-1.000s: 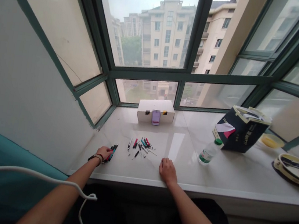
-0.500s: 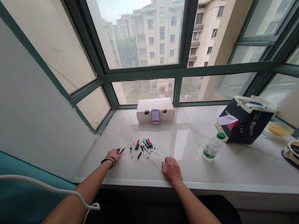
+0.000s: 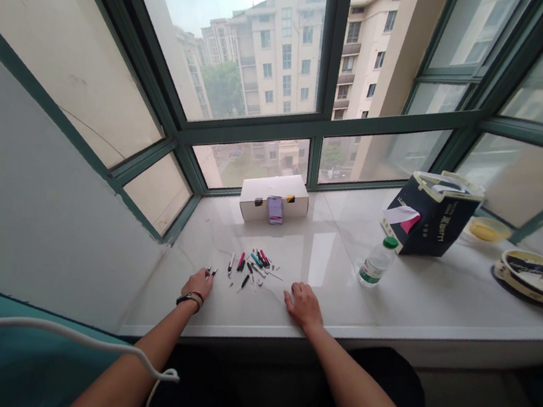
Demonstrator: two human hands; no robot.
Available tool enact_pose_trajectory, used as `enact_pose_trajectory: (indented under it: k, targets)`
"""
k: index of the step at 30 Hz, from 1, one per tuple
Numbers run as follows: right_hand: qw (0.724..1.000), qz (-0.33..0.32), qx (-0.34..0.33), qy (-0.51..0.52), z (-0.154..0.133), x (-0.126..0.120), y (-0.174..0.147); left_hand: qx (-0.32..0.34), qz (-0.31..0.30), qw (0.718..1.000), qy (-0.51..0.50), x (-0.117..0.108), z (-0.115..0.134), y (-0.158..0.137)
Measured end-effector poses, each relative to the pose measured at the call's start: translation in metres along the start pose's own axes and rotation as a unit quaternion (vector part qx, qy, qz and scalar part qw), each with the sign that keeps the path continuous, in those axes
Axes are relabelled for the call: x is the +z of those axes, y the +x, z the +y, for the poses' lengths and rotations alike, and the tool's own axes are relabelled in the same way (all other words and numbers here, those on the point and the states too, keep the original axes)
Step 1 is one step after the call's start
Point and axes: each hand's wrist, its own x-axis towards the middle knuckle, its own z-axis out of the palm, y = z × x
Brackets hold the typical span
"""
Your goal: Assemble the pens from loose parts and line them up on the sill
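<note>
Left hand (image 3: 198,282): shifted toward scattered pen parts (image 3: 255,259), grip unclear.
Pens (image 3: 214,272): mostly covered, tips showing.
Right hand (image 3: 306,305): relaxed, apparently empty.

Left hand (image 3: 196,281) palm down, fingers forward, tips partly hidden, so grip unclear. Left forearm (image 3: 169,331) bare, reaching forward, angled inward. Right hand (image 3: 306,305) palm down, fingers loosely bent, thumb out toward left. Right forearm (image 3: 350,380) bare, angled inward. Hands well apart, roughly level.
</note>
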Motion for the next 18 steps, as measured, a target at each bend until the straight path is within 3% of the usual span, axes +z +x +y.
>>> enact_pose_trajectory:
  k: [6, 18]
  targets:
    - [1.000, -0.004, 0.002, -0.024, -0.002, 0.000, 0.000, 0.084, -0.005, 0.996, -0.010, 0.012, 0.030, -0.006]
    - [0.999, -0.015, 0.011, -0.032, -0.004, 0.001, 0.001, 0.036, -0.029, 0.999, -0.019, 0.016, 0.057, 0.034]
